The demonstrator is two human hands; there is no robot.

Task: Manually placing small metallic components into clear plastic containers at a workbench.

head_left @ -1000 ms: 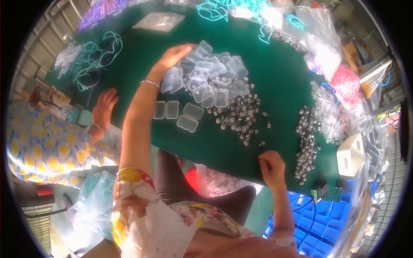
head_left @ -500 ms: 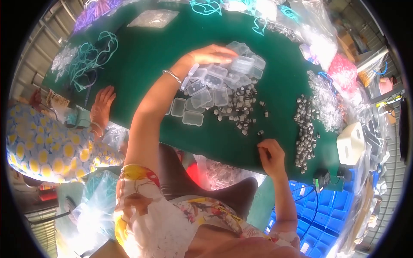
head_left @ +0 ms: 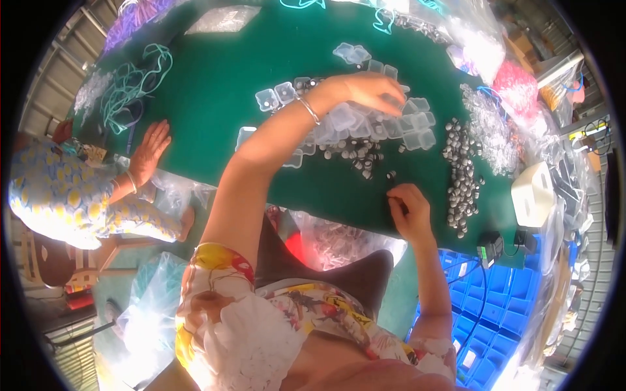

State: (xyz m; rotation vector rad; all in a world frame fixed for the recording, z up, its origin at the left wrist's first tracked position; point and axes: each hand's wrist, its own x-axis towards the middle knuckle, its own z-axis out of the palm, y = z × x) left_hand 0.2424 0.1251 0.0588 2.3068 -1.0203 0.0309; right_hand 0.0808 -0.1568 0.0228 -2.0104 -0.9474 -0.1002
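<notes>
My left hand reaches across the green table over a spread of small clear plastic boxes. Its fingers point right, loosely bent and apart, and I see nothing held in them. More such boxes lie left of my wrist, and a few lie beyond the hand. Below the boxes sits a pile of small black-and-white cylindrical pieces. Near the table's front edge my right hand is closed, thumb curled toward the fingers; whatever is in it, if anything, is hidden. One loose piece lies just beyond it.
A long heap of the same pieces stands to the right, beside a clear plastic pile and a white container. Teal cords lie at left, near another person's hand. Blue crates stand below right.
My left hand has moved right across the boxes, which are now spread wider, with several farther right. My right hand stays closed in nearly the same place. The view has shifted slightly.
</notes>
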